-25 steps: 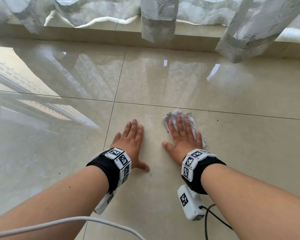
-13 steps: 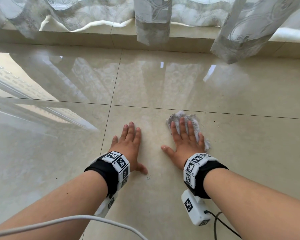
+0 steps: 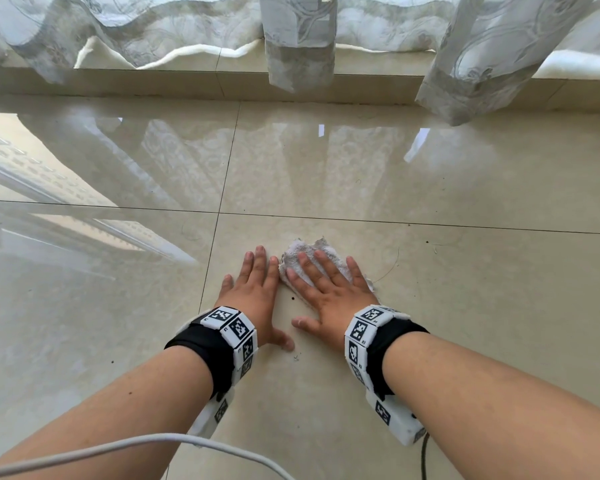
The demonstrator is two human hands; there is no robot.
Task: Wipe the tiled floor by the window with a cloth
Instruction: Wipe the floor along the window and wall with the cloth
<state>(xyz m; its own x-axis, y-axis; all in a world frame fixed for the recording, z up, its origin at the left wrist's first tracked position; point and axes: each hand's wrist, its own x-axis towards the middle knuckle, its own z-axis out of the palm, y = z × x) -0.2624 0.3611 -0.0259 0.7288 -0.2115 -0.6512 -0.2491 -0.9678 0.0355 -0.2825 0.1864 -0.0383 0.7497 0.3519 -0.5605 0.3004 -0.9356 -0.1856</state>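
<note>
- Glossy beige floor tiles (image 3: 430, 174) mirror the window light, and dark grout lines cross just beyond the person's hands.
- On the right hand (image 3: 329, 294) the fingers (image 3: 326, 265) are straight and spread wide. They press flat on the cloth (image 3: 303, 249) without curling round it, and the thumb rests on bare tile.
- That white cloth lies crumpled on the near tile, close to the grout crossing, with its far edge showing past the fingertips.
- Just beside the cloth's left edge, the left hand (image 3: 257, 292) lies flat on the floor with its fingers straight and close together, holding nothing. Whether it touches the cloth cannot be told.
- Both wrists carry black wristbands (image 3: 201, 344) set with white marker blocks.
- One white cable (image 3: 84, 455) crosses the lower left corner.
- Sheer curtains (image 3: 298, 39) hang over a low sill (image 3: 153, 81) at the far edge.
</note>
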